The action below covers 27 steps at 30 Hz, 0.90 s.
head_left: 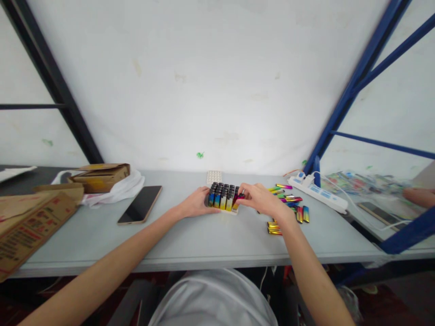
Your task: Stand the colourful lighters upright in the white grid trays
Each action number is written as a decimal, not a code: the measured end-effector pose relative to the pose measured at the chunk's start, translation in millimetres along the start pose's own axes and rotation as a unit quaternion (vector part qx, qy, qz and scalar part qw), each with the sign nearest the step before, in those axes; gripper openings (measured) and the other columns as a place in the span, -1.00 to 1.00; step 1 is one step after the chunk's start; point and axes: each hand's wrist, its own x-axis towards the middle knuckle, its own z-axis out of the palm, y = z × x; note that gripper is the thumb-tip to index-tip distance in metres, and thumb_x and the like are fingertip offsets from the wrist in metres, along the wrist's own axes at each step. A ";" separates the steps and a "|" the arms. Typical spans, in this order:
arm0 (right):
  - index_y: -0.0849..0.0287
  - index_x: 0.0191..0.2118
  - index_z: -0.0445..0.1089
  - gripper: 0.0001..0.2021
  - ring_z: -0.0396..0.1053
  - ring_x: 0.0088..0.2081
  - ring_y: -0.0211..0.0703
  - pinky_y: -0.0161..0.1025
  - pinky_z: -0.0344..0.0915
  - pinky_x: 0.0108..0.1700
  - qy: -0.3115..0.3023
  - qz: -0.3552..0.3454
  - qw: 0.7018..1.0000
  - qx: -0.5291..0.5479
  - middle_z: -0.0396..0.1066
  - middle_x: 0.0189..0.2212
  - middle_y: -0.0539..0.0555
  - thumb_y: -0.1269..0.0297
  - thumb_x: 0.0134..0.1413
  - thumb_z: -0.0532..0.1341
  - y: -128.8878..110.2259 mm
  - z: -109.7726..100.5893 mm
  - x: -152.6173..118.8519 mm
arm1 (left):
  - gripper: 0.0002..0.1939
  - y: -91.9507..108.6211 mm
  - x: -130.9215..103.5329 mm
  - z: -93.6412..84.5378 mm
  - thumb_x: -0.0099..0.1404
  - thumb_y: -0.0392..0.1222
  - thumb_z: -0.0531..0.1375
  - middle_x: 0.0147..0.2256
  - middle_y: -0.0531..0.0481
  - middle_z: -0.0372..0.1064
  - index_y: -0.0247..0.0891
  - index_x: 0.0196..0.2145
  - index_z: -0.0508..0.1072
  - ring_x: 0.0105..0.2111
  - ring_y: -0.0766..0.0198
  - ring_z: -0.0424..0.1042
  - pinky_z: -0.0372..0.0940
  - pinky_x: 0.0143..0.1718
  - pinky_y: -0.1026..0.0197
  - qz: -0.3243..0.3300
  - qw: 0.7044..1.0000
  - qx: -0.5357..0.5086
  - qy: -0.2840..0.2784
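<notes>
Upright lighters (223, 190) with dark tops stand packed in rows in a small white tray (231, 212) on the table. Their bodies shade from blue, silver and red to yellow. My left hand (198, 202) grips the tray's left side, its thumb along the front edge and its other fingers partly hidden behind. At the front right corner, my right hand (256, 197) pinches a red-and-yellow lighter (235, 206), which leans slightly against the row. Loose shiny lighters (288, 199) in several colours lie scattered beyond my right wrist, some of them hidden by it.
A white pitted tray (214, 177) lies by the wall. On the left are a phone (141, 204), a white plastic bag (131, 186) and cardboard boxes (37, 217). A power strip (319, 194) and blue frame (353, 86) border the right. Another person's hand (419, 196) shows far right.
</notes>
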 end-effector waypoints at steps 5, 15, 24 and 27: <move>0.17 -0.28 0.48 -0.92 0.44 -0.43 -0.16 -0.29 0.18 -0.37 -0.024 -0.007 1.000 -0.006 0.55 -0.45 0.03 0.32 0.22 0.36 -0.5 6.3 6.3 | -0.33 4.3 0.3 -1.9 0.20 0.27 0.40 0.08 -0.22 0.52 -0.24 0.10 0.53 0.08 -0.15 0.49 0.33 0.20 -0.11 0.015 1.000 -0.018 -0.010; 0.16 -0.48 0.43 -0.75 0.44 -0.53 -0.17 -0.30 0.20 -0.42 -0.046 0.010 0.997 0.058 0.53 -0.58 0.03 0.24 0.20 0.35 -8.4 5.6 8.6 | -0.25 1.7 -0.8 -2.4 0.20 0.32 0.39 0.09 -0.21 0.51 -0.23 0.17 0.48 0.07 -0.15 0.48 0.35 0.18 -0.09 0.016 1.000 -0.020 -0.008; 0.11 -0.70 0.38 -0.52 0.38 -0.60 -0.12 -0.24 0.23 -0.42 -0.046 0.124 0.989 -0.067 0.40 -0.73 0.06 0.05 0.16 0.41 -5.7 17.3 12.7 | -0.25 -3.5 -0.4 -0.1 0.19 0.35 0.38 0.09 -0.18 0.50 -0.20 0.15 0.48 0.10 -0.14 0.46 0.34 0.20 -0.08 0.024 1.000 -0.019 -0.003; 0.13 -0.68 0.40 -0.50 0.38 -0.63 -0.14 -0.25 0.24 -0.46 -0.071 0.104 0.992 -0.003 0.42 -0.72 0.05 -0.07 0.11 0.41 9.0 9.7 6.9 | -0.27 -4.5 -0.3 0.2 0.19 0.38 0.36 0.07 -0.19 0.50 -0.21 0.10 0.50 0.09 -0.15 0.46 0.35 0.20 -0.10 0.021 1.000 -0.013 -0.004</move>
